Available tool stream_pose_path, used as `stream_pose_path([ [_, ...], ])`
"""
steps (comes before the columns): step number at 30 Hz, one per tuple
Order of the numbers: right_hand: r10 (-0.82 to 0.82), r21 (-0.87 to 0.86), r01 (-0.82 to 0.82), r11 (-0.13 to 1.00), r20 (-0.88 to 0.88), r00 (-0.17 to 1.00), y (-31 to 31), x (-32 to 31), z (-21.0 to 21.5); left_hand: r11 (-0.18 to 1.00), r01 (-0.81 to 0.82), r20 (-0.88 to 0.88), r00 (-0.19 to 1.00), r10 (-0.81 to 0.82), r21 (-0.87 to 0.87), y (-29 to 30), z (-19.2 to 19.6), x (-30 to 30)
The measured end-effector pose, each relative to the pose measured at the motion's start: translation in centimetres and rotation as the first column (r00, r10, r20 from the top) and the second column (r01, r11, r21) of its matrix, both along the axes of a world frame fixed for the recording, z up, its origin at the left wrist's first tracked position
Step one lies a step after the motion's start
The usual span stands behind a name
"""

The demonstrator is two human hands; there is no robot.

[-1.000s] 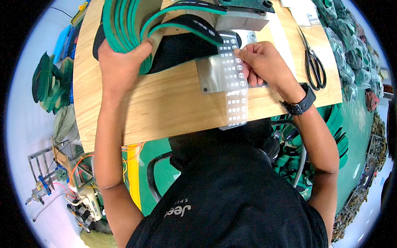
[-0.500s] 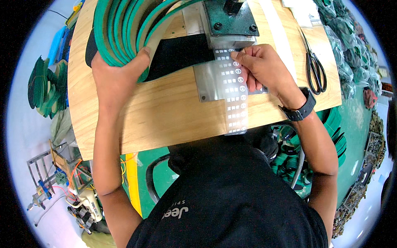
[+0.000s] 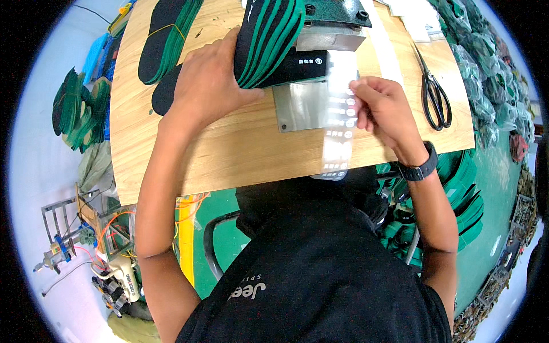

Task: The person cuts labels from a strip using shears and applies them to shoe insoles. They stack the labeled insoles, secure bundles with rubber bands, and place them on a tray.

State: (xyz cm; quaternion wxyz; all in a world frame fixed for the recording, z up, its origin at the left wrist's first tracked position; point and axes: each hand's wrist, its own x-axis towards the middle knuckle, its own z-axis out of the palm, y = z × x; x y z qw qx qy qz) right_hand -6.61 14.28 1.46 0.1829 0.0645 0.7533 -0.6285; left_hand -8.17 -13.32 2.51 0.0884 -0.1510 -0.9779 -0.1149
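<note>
A left hand [image 3: 209, 86] grips a fanned stack of black insoles with green edges [image 3: 269, 40], fingers clamped around it, pressing it on the pale wooden surface [image 3: 240, 148]. The right hand [image 3: 383, 111] pinches a clear plastic strip of white printed labels [image 3: 340, 123], fingers together, over a square steel plate [image 3: 306, 106]. Keeping the strip flat and square under the green metal press head [image 3: 334, 17] looks wise (one insole lies beneath). One pair of black scissors [image 3: 434, 94] rests right of the fingers; another insole pile [image 3: 163, 40] sits left.
</note>
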Motion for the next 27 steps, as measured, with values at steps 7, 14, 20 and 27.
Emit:
stream_pose_path([
  [7, -0.012, -0.016, 0.009, 1.000, -0.150, 0.989, 2.4, -1.9, 0.9, 0.995, 0.064, 0.158, 0.986, -0.051, -0.076, 0.4, 1.9, 0.2],
  [14, 0.079, 0.340, 0.172, 0.925, -0.614, 0.786, 6.3, -13.5, 3.8, 0.890, -0.017, 0.520, 0.817, -0.250, 0.455, -5.6, 4.0, -1.5],
  [20, 0.036, 0.191, 0.188, 0.964, -0.788, 0.614, 1.7, -1.3, 5.9, 0.966, -0.169, 0.485, 0.873, 0.055, 0.194, -6.6, 2.8, 1.1],
  [27, 0.471, 0.478, -0.185, 0.859, -0.878, -0.083, -11.5, 3.4, 10.2, 0.972, -0.218, 0.063, 0.975, 0.213, 0.085, -4.4, 6.9, 9.3],
])
